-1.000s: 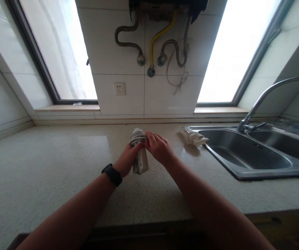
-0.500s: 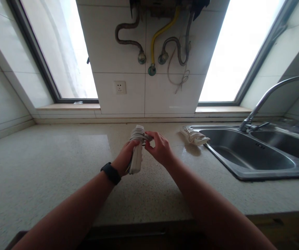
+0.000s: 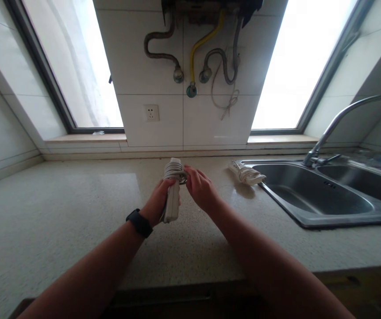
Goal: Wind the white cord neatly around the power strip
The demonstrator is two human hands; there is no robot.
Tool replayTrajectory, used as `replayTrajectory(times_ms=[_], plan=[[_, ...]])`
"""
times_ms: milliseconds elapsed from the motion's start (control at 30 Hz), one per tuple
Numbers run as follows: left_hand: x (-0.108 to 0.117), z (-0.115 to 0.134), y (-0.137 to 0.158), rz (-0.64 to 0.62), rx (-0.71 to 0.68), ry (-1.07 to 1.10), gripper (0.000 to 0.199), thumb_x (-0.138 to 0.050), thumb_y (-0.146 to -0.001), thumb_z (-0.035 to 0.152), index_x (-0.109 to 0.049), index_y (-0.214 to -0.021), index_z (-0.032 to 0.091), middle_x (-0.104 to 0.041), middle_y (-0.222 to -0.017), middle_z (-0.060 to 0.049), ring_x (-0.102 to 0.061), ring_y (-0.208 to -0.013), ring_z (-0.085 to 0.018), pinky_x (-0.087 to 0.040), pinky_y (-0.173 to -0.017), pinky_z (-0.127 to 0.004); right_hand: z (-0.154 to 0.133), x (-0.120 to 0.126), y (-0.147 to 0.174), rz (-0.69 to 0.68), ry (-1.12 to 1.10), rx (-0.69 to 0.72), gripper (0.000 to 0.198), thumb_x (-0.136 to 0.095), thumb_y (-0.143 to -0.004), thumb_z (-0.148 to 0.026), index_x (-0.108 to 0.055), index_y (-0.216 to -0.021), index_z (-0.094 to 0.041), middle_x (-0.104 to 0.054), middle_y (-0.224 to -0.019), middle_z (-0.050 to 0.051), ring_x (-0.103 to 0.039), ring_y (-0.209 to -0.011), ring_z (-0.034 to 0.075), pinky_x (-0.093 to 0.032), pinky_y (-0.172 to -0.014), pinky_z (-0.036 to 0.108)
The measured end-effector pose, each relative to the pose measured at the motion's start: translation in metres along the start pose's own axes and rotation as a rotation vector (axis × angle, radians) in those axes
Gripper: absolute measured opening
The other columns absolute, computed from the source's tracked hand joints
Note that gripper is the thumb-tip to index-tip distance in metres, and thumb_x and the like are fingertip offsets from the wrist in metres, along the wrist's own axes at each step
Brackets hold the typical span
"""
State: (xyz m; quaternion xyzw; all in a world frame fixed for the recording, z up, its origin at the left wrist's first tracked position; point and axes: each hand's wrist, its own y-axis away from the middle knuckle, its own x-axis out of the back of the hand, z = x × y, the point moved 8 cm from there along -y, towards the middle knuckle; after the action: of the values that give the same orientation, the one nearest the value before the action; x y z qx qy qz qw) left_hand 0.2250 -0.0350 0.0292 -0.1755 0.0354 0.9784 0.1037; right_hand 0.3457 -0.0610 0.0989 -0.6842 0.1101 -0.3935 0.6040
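A white power strip (image 3: 172,204) is held up over the countertop, its long body pointing toward me. Its white cord (image 3: 173,169) is wound in several turns around the far end. My left hand (image 3: 159,199), with a dark watch on the wrist, is closed around the strip from the left, the thumb lying on top by the coils. On the right side of the coils, my right hand (image 3: 199,186) pinches part of the cord between thumb and fingers. The strip's underside and the left fingertips are hidden.
Beside the sink lies a second white power strip (image 3: 246,173) with its cord wrapped round it. A steel double sink (image 3: 309,188) with a curved faucet (image 3: 329,128) fills the right. A wall socket (image 3: 152,112) and several pipes (image 3: 192,57) are on the tiled wall (image 3: 163,128) ahead.
My right hand has turned slightly and drawn closer to the coils, bringing the pinched cord in against the strip. My left hand keeps its grip. The whole view has shifted a little.
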Motion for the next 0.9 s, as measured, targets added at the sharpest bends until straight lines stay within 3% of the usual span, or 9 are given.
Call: replayTrajectory(times_ms=[267,433,600,767,900], plan=[[-0.001,-0.002,-0.003,-0.042,0.005,0.074,0.054,-0.066,-0.080,0.052,-0.050,-0.112,0.011,-0.053,-0.091,-0.007,-0.053,-0.067,-0.015,-0.049,-0.057,-0.030,0.025,-0.003,0.009,0.036,-0.413,-0.371,0.024,-0.055,-0.100,-0.023,-0.046,-0.122,-0.022,-0.070,-0.112,-0.001,-0.067,-0.104,0.009,-0.052,-0.088,0.023],[-0.005,-0.001,0.001,-0.060,0.035,0.144,0.056,-0.068,-0.076,0.051,-0.053,-0.109,0.008,-0.054,-0.090,-0.007,-0.053,-0.066,-0.014,-0.048,-0.055,-0.027,0.024,0.005,0.009,0.109,-0.466,-0.405,0.022,-0.055,-0.098,-0.022,-0.051,-0.119,-0.019,-0.071,-0.104,0.004,-0.069,-0.096,0.012,-0.054,-0.081,0.024],[-0.004,0.007,-0.002,-0.057,-0.042,0.161,0.049,-0.067,-0.077,0.048,-0.052,-0.104,0.009,-0.053,-0.089,-0.008,-0.052,-0.067,-0.014,-0.048,-0.056,-0.028,0.033,-0.013,0.017,0.128,-0.783,-0.584,0.023,-0.060,-0.096,-0.031,-0.052,-0.112,-0.015,-0.069,-0.108,0.011,-0.068,-0.098,0.016,-0.056,-0.085,0.033],[0.001,0.010,-0.002,-0.062,-0.090,0.128,0.049,-0.065,-0.079,0.048,-0.050,-0.106,0.010,-0.052,-0.089,-0.008,-0.051,-0.067,-0.014,-0.047,-0.057,-0.028,0.048,-0.033,0.022,0.056,-0.957,-0.701,0.027,-0.063,-0.092,-0.036,-0.063,-0.108,-0.013,-0.066,-0.104,0.010,-0.063,-0.094,0.016,-0.054,-0.088,0.037],[-0.004,0.010,0.001,-0.118,-0.105,0.067,0.055,-0.065,-0.079,0.049,-0.047,-0.114,0.011,-0.051,-0.088,-0.007,-0.052,-0.068,-0.016,-0.047,-0.058,-0.030,0.056,-0.029,0.018,0.075,-0.993,-0.720,0.027,-0.063,-0.091,-0.034,-0.060,-0.105,-0.011,-0.065,-0.094,0.008,-0.061,-0.084,0.013,-0.050,-0.079,0.031]])
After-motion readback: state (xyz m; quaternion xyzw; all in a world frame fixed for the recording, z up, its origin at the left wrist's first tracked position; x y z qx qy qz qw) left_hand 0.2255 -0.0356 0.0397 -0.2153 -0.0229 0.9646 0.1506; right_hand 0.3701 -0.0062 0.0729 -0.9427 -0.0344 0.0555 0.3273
